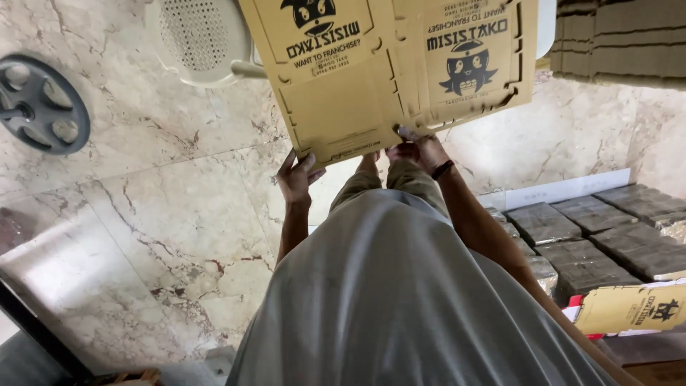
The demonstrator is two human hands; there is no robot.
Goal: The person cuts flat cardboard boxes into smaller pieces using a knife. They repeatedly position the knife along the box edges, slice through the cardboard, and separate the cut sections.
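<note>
Gripping flat cardboard box blank (389, 71): left hand (296, 179), right hand (421, 149).

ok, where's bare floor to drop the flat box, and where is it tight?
Free: marble floor between the fan base, the white chair and the left hand. Both hands, right hand too, grip the flat cardboard box. Crowded: wrapped bundles and another flat box fill the right side.

marble floor (164, 214), wrapped bundles (586, 243)
</note>
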